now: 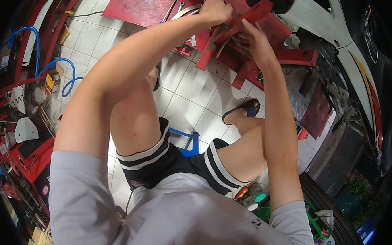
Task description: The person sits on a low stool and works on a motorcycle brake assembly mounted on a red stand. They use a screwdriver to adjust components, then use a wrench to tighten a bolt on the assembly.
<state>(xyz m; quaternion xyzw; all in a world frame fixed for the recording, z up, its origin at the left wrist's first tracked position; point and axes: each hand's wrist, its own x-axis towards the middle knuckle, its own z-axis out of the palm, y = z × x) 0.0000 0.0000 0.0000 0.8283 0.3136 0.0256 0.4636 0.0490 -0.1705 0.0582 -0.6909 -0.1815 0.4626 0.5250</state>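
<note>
Red metal bracket (236, 29) sits top centre on red machine frame (297, 57), above white tiled floor (192, 100). Left hand (215, 11) closed in a fist over bracket's upper end, next to curved silver band (187, 10). Right hand (253, 41) just beside it, fingers curled round bracket's lower part; exact grip partly hidden. Blue hose (52, 64) loops at left by small yellow box (53, 80). Lower right: round green-topped tin (260, 197) and red-orange packet (242, 193), labels too small to make out.

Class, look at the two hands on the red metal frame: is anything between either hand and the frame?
Nothing visible: the left hand and right hand both already rest on the red frame.
</note>
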